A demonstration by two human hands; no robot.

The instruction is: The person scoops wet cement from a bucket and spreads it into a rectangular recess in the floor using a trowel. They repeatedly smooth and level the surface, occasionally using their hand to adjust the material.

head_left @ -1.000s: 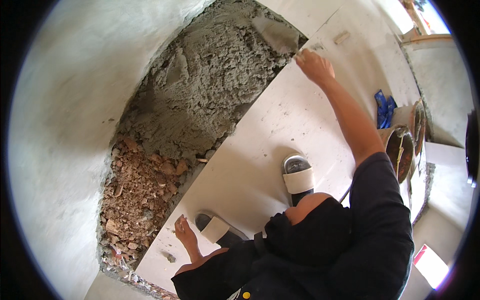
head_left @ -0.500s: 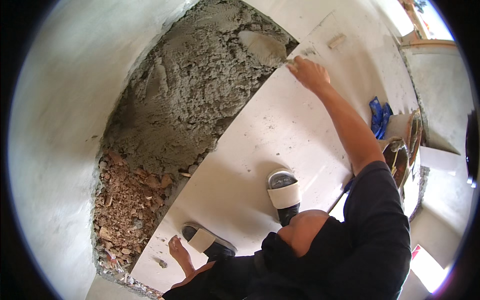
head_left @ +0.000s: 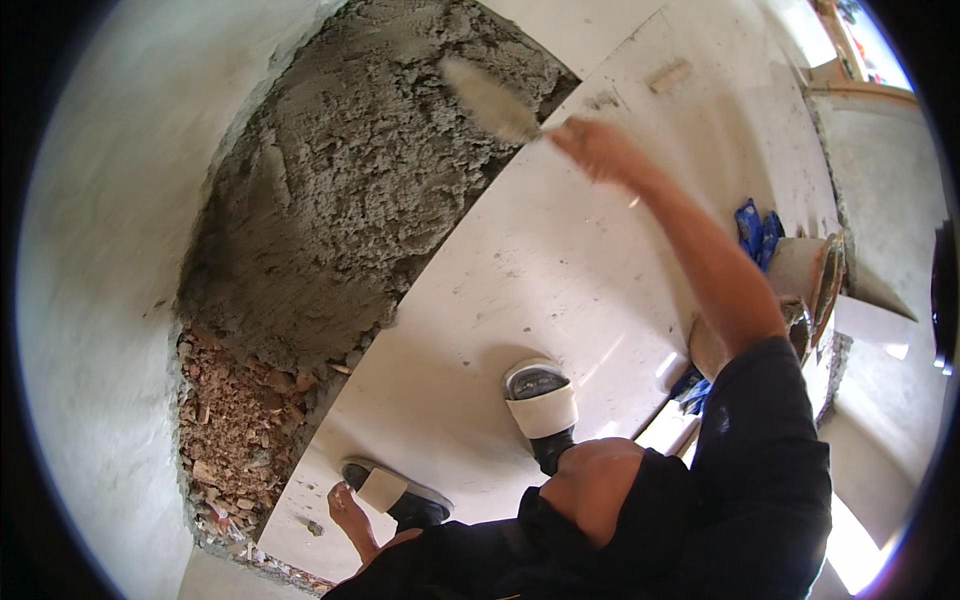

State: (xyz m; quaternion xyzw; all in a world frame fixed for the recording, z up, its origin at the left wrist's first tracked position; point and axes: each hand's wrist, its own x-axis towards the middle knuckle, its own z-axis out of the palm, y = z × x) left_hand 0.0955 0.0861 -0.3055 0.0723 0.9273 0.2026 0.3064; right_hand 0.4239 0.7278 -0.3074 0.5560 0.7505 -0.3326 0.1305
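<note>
My right hand (head_left: 595,150) is closed round the handle of a trowel. The mortar-coated blade (head_left: 488,100) lies over the wet grey mortar bed (head_left: 360,170), close to the edge of the laid tiles. Dark mortar spreads rough and lumpy, with a smoother patch nearer the wall. My left hand (head_left: 350,517) hangs low beside my left slipper (head_left: 395,490), its fingers loosely curled and apart, with nothing visible in them. The trowel's handle is mostly hidden by my right hand, which is a little blurred.
Brick rubble (head_left: 235,430) fills the strip's near end, beside a pale wall (head_left: 100,260). I stand on large light tiles (head_left: 470,370) sprinkled with mortar crumbs. At the right are buckets (head_left: 800,258) and a blue bag or cloth (head_left: 757,232). A small pale block (head_left: 670,77) lies farther off.
My right hand and the trowel have moved left and slightly nearer, and the blade now points more toward the far left. The whole view has shifted a little.
</note>
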